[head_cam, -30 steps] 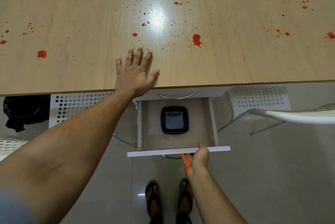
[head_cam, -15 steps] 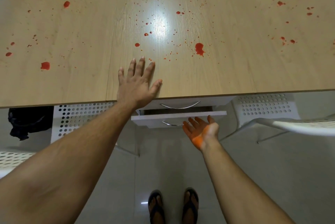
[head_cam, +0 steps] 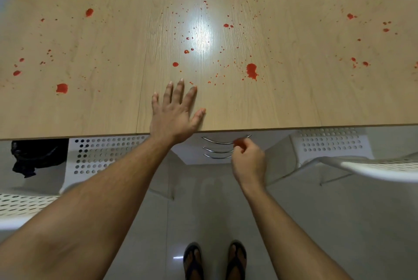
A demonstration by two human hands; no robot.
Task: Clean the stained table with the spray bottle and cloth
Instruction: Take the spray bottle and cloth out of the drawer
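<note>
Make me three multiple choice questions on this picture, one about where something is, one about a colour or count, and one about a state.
1. Where does the left hand rest?
A. On the table near its front edge
B. On a chair
C. On the floor

2. What colour are the stains?
A. Blue
B. Red
C. Green

3. How do the drawers under the table stand?
A. All pulled out
B. Removed
C. Closed

Answers: 1 A, palm flat on wood; 2 B, red splatter across the top; 3 C, only stacked handles show, right hand at the top one.
</note>
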